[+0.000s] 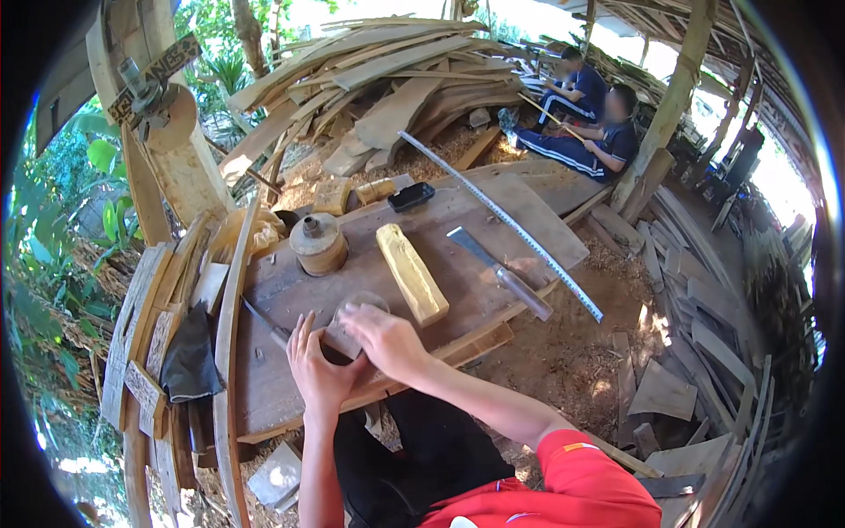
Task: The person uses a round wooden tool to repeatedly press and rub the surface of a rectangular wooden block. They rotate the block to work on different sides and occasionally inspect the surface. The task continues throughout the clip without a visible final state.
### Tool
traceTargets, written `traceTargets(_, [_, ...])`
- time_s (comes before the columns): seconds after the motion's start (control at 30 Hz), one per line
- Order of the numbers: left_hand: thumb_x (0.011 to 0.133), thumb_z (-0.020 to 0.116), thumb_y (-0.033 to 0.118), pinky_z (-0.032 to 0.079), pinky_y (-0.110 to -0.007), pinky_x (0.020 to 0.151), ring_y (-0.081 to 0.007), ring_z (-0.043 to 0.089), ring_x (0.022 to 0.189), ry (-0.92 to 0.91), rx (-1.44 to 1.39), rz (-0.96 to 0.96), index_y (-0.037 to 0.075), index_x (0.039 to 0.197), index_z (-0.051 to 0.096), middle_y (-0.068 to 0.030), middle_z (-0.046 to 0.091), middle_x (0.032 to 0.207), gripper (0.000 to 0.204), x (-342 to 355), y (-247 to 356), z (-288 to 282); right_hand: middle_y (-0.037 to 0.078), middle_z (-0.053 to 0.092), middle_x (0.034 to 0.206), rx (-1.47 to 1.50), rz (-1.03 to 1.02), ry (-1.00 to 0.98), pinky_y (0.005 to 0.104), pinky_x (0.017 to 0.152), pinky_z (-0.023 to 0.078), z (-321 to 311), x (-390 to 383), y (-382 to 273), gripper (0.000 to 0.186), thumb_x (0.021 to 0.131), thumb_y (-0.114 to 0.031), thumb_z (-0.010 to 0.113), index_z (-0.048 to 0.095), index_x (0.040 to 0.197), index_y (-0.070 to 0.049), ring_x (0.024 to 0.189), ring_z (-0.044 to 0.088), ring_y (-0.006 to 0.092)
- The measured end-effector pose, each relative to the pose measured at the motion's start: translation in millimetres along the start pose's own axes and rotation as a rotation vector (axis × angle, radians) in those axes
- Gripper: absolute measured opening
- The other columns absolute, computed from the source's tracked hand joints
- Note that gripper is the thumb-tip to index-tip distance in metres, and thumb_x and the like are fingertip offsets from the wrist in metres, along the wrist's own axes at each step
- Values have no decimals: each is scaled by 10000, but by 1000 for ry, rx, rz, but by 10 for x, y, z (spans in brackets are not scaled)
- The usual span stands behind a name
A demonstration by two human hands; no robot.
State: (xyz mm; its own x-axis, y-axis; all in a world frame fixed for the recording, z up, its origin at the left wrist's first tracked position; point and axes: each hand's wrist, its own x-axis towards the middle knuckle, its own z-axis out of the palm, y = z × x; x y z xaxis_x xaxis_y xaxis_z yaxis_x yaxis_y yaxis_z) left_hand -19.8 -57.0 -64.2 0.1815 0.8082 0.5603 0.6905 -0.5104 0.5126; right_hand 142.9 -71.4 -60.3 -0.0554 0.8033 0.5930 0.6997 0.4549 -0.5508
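Between both hands' clenched grip, left hand (317,370), right hand (385,339): small wooden piece (341,339).

Both hands close together: L hand (314,365) flat, R hand (385,339) curled.

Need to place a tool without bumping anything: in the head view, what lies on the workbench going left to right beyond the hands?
Round wooden pot → yellow wooden block → cleaver → long metal ruler.

Matt, weathered wooden bench (493,211); smooth pale yellow wood block (412,273); long shiny metal ruler (502,220); steel-bladed knife (500,271) with dull handle; rough, rusty-looking round can (319,244).
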Motion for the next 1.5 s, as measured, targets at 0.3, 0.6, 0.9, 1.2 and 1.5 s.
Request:
traceTargets(0.3, [719,865,243,377,-533,1200,-410,573,1358,24,23,17,-44,1117,682,-229,671,1370,524,-26,-64,0,201,716,1288,-114,-15,-71,430,1012,581,-23,-9,-111,250,948,-80,644,729,1177,-25,1216,693,356])
traceTargets(0.6, [650,942,343,404,-522,1185,-388,608,1310,72,55,81,-48,1110,694,-219,696,1322,653,-36,-254,77,189,736,1259,51,-272,-45,432,997,591,85,-235,-293,217,964,-73,668,737,1162,-17,1187,716,322])
traceTargets(0.9, [939,759,342,402,-505,1172,-405,594,1320,1,-6,8,-60,1187,766,-266,618,1456,473,-18,-104,-84,191,759,1206,247,117,244,373,884,609,-272,62,-149,205,1053,-60,612,701,1230,-4,1123,743,331])
traceTargets(1.2, [1103,590,205,512,-353,1065,-214,708,1154,194,-972,-448,-83,1192,752,-164,742,1298,342,156,-151,-39,199,739,1254,245,43,125,418,992,592,-44,84,-131,204,1058,-78,608,705,1223,-9,1263,669,357])
traceTargets(1.5, [1075,627,144,529,-363,1047,-241,706,1162,124,-1194,-526,-43,1199,756,-175,755,1244,258,165,-321,-106,216,736,1249,244,76,143,428,932,607,4,96,-162,194,1054,-93,612,716,1199,-16,1192,704,366])
